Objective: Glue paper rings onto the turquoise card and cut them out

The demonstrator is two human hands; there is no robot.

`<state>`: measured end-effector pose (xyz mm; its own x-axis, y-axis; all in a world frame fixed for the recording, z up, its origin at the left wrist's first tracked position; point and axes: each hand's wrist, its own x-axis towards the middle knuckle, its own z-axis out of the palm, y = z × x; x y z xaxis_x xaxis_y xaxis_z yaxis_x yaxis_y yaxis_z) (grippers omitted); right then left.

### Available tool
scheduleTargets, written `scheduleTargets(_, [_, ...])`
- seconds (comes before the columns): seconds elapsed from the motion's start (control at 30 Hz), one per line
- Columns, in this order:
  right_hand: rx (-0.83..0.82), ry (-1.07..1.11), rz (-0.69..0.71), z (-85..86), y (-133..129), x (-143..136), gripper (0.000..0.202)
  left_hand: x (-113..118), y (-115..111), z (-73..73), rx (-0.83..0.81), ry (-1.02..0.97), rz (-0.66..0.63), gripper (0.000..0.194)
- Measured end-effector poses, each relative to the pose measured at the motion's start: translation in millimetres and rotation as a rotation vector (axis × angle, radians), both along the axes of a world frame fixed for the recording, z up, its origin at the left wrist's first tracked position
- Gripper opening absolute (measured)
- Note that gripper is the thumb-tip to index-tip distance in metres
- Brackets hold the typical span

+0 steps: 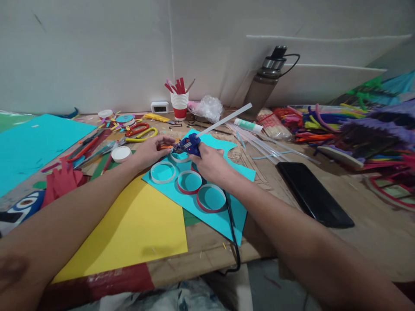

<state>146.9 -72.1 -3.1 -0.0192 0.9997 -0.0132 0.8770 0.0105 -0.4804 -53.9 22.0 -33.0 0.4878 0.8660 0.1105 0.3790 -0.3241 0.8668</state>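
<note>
Over the turquoise sheet's (244,175) far part, my right hand (212,163) has its grip clamped on a blue glue gun (190,145), a translucent glue stick (227,119) jutting from its back. The nozzle is close to the farthest ring (180,158). My left hand (154,149) is beside that ring; I cannot tell whether its fingers pinch anything. Nearer me are a white ring (163,172) and two red-and-white rings (211,198). A yellow sheet (136,229) reaches the tabletop's (343,250) near edge; a paper cup (179,107) stands by its far edge.
</note>
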Motion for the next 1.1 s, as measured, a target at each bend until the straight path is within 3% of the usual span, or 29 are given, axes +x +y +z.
scheduleTargets(0.57, [-0.028, -0.035, -0.018, 1.0, -2.9, -0.5, 0.023, 0.6, -2.8, 0.5, 0.058, 0.001, 0.001, 0.028])
scheduleTargets(1.1, [-0.029, -0.035, -0.015, -1.4, -2.2, -1.6, 0.025, -1.5, 2.8, -8.2, 0.06, -0.042, -0.03, 0.03])
